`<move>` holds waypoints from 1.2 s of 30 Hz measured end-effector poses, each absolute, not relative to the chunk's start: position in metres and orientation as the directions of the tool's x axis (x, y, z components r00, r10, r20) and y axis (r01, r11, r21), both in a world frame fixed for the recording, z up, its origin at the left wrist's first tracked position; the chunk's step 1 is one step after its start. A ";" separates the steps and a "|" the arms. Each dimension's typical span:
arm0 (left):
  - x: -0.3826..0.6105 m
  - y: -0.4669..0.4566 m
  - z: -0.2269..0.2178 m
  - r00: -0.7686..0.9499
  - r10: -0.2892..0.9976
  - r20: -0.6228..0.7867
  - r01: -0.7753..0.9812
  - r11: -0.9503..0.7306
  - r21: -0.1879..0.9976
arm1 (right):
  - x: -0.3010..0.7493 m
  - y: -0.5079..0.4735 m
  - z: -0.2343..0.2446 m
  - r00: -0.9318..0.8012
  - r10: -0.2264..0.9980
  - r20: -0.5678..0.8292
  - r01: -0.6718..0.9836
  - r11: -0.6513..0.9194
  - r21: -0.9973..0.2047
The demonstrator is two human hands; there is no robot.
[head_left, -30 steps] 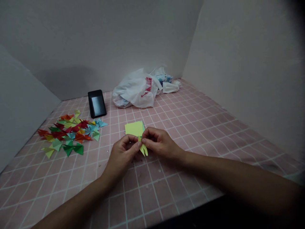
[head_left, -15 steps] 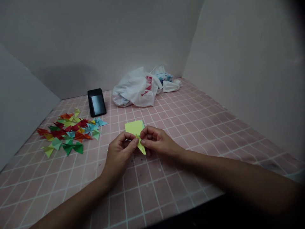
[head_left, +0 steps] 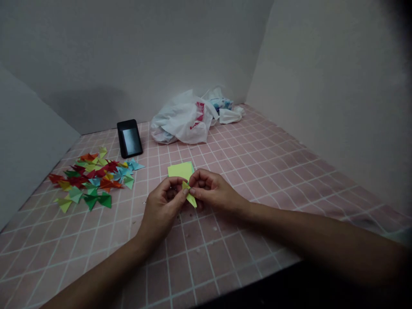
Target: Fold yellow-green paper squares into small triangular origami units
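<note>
A small folded yellow-green paper piece [head_left: 190, 197] is pinched between both hands over the pink checked table [head_left: 257, 167]. My left hand [head_left: 162, 208] grips its left side with thumb and fingers closed. My right hand [head_left: 212, 191] pinches its right side. Just behind the hands lies a small stack of yellow-green paper squares [head_left: 180, 170], flat on the table.
A heap of folded paper triangles in red, green, yellow and blue [head_left: 92, 178] lies at the left. A black phone [head_left: 129, 138] rests behind it. Crumpled white plastic bags [head_left: 188, 118] sit at the back by the corner of the grey walls.
The two loose points of the paper piece have been folded together into one narrow point. Both hands stay nearly in place, shifted slightly away from me.
</note>
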State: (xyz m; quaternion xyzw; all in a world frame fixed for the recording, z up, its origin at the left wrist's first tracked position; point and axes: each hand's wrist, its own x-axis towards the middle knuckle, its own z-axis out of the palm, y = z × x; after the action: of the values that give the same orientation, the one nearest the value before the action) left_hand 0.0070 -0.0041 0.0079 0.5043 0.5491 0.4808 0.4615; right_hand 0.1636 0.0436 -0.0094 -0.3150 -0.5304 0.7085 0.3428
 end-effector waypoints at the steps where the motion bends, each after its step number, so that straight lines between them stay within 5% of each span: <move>1: 0.006 -0.004 0.008 -0.058 0.998 -0.018 0.130 0.025 0.991 | 0.164 0.044 -0.010 -0.575 0.815 -0.075 -0.157 -0.200 -0.967; 7: 0.001 -0.002 0.010 -0.114 0.990 -0.083 0.073 0.091 0.993 | 0.166 0.043 -0.007 -0.624 0.781 0.010 -0.181 -0.132 -0.975; 14: -0.001 0.002 0.011 -0.068 0.971 -0.230 -0.056 0.226 0.972 | 0.169 0.040 -0.005 -0.623 0.745 0.240 -0.086 0.239 -0.967; 17: -0.001 -0.001 0.014 -0.172 0.982 -0.077 0.101 0.095 0.990 | 0.170 0.038 -0.005 -0.627 0.738 0.249 -0.083 0.255 -0.963; 24: -0.003 -0.009 0.014 -0.256 0.852 0.458 0.587 -0.239 0.773 | 0.169 0.034 -0.006 -0.681 0.731 -0.040 -0.093 -0.140 -0.986; 36: -0.003 -0.009 0.009 -0.281 0.875 0.394 0.532 -0.199 0.823 | 0.166 0.035 -0.002 -0.516 0.856 0.040 -0.003 0.045 -0.999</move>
State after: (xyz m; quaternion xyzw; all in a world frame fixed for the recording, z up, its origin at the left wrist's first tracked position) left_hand -0.0033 -0.0092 0.0089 0.5761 0.6108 0.5173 0.1656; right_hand 0.1663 0.0354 -0.0022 -0.3389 -0.6288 0.6022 0.3565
